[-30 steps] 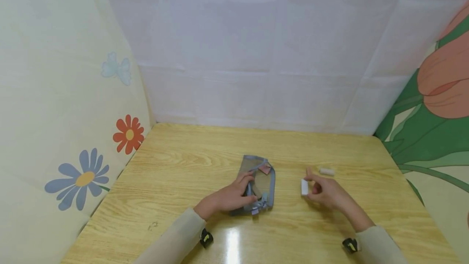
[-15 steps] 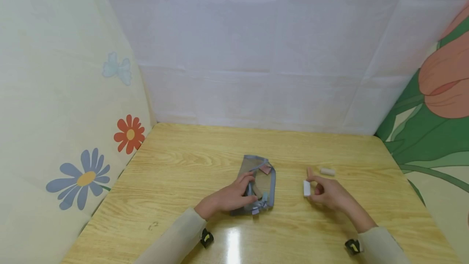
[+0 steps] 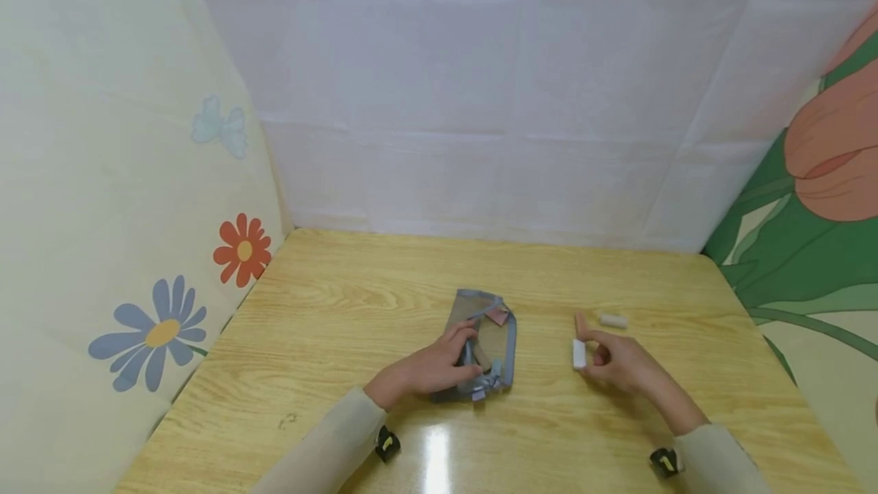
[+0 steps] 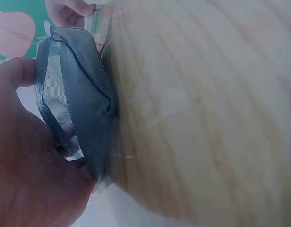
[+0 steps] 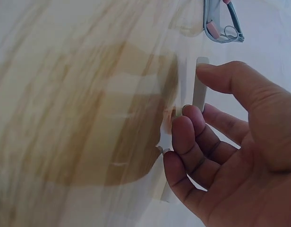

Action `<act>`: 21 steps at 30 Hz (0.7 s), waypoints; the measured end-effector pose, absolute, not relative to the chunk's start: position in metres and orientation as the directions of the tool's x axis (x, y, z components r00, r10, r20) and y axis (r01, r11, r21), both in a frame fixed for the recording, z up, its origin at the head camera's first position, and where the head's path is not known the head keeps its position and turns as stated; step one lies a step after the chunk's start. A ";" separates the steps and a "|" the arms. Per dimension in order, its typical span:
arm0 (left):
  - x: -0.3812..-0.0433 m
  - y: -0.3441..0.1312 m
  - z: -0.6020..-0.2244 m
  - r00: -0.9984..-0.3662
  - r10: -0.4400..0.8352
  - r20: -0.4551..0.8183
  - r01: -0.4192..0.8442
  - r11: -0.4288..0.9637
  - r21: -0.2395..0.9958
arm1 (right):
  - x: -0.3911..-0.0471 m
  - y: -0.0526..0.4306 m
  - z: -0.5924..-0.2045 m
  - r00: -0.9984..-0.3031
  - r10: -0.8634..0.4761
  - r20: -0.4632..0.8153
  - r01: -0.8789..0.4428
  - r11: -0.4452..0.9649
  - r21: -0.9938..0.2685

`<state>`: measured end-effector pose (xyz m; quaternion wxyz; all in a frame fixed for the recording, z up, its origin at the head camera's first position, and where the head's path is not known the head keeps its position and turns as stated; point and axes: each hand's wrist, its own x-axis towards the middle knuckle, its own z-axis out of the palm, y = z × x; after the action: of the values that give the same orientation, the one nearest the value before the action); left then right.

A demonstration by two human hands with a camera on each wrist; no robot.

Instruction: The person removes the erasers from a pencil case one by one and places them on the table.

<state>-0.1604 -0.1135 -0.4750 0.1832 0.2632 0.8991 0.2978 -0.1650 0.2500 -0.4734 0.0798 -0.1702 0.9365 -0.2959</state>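
Note:
A mesh zip pouch [image 3: 478,303] with blue-grey edging lies on the table, and my left hand [image 3: 432,368] holds it by its near left part. In the left wrist view its zip edge [image 4: 81,61] gapes apart, with the thumb at one side. Through the mesh show a pink piece [image 3: 496,315] and a beige piece [image 3: 482,357]. To the right, my right hand [image 3: 617,360] pinches a small white rectangular block [image 3: 579,354] between thumb and fingers. In the right wrist view that block [image 5: 200,85] appears edge-on, over the table.
Just beyond the right fingertips is a small orange-brown piece [image 3: 580,324]. A short off-white cylinder [image 3: 613,321] lies to its right. The wooden table [image 3: 363,280] meets a white hanging sheet [image 3: 439,136] at the back, and flowered sheets [image 3: 165,212] at both sides.
My right hand has shifted slightly rightward with the white block, which has turned a little. The left hand and pouch have hardly moved.

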 end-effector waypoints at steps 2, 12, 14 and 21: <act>-0.161 -0.113 -0.477 -0.794 0.583 -0.170 0.369 0.686 0.627 | -0.165 0.251 -0.474 -0.929 -0.367 -0.053 -0.270 0.768 -0.581; -0.164 -0.115 -0.482 -0.794 0.581 -0.177 0.369 0.693 0.619 | -0.166 0.256 -0.472 -0.923 -0.381 -0.058 -0.287 0.780 -0.557; -0.164 -0.115 -0.482 -0.795 0.580 -0.179 0.366 0.693 0.621 | -0.166 0.257 -0.472 -0.920 -0.388 -0.061 -0.291 0.776 -0.559; -0.163 -0.115 -0.481 -0.791 0.587 -0.173 0.367 0.682 0.633 | -0.165 0.258 -0.471 -0.920 -0.383 -0.078 -0.279 0.783 -0.557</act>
<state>-0.1628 -0.1149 -0.4813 0.1844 0.2656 0.8982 0.2977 -0.1650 0.2581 -0.4706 0.0938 -0.1762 0.9394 -0.2787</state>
